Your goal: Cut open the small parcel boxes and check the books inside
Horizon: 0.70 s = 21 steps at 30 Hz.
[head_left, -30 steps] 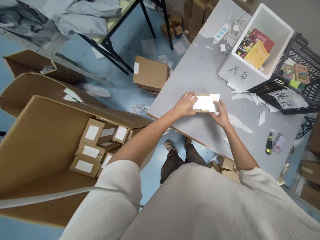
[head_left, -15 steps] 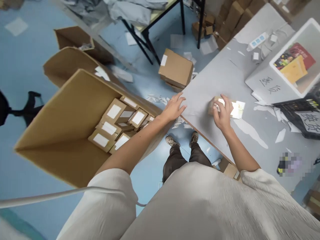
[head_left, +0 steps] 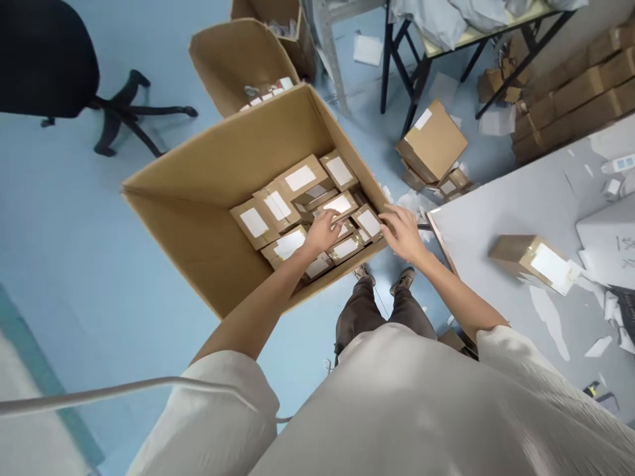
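A large open cardboard box stands left of centre, with several small labelled cartons inside. My left hand is over these cartons, fingers apart and holding nothing; whether it touches one I cannot tell. My right hand is at the big box's right rim, its fingers spread and nothing held. To the right, a brown carton with a white label lies on the grey table, apart from both hands.
Behind the big box are another open box and a black chair. A stacked carton sits on the floor beyond the table corner. A white bin is at the right, and a cable crosses at lower left.
The view has turned left. My right hand has left the carton on the table and moved to the big box's rim. My left hand has moved from the table corner to above the cartons.
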Each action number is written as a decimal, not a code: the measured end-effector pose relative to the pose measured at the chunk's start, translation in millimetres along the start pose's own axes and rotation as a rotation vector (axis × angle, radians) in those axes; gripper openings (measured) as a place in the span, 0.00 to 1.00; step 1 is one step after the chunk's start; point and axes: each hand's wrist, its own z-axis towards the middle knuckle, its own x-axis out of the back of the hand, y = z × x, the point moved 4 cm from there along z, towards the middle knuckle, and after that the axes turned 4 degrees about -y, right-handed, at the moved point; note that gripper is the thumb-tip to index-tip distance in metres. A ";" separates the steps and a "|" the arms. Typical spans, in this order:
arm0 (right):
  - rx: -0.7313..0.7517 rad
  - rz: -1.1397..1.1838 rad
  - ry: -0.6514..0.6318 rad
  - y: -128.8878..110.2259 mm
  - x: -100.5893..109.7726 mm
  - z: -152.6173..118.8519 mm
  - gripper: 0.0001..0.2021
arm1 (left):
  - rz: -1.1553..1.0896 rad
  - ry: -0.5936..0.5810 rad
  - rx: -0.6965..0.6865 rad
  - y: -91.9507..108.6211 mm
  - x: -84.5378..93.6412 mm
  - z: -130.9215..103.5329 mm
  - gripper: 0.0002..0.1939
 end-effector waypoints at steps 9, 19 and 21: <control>-0.112 -0.219 -0.333 -21.7 -87.9 114.9 0.24 | -0.078 -0.031 0.143 -114.4 -10.0 1.7 0.25; -0.146 -0.459 -0.670 18.9 -184.7 185.3 0.24 | -0.124 -0.124 0.263 -184.0 -64.0 58.6 0.32; -0.187 -0.470 -0.702 33.5 -200.0 194.4 0.25 | -0.151 -0.142 0.301 -195.5 -76.8 69.2 0.33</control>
